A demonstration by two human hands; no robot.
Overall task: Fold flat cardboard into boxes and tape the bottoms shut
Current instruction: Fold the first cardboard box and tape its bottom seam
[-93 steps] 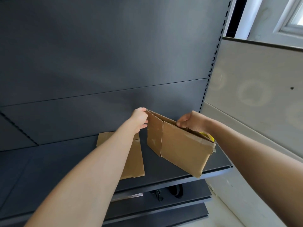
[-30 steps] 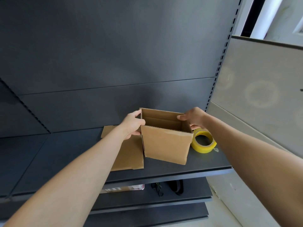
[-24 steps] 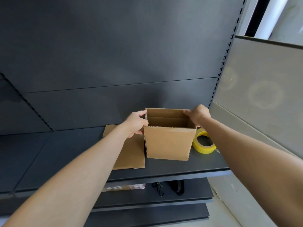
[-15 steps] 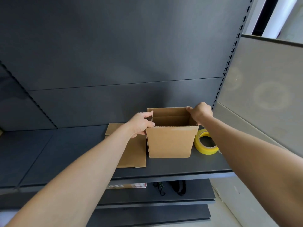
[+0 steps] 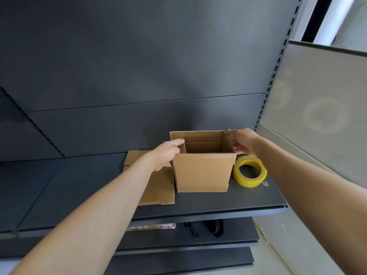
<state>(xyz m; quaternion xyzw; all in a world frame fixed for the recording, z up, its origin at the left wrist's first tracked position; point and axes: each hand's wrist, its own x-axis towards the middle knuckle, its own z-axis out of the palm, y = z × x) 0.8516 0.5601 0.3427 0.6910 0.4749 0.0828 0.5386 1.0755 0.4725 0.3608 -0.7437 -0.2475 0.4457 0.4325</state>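
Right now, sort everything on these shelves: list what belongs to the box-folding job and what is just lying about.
Job things:
open box, upright on the shelf, left hand and right hand at its rim
flat cardboard beside it
yellow tape roll

Lying about, lower shelf:
labelled carton, mostly hidden
black strap items
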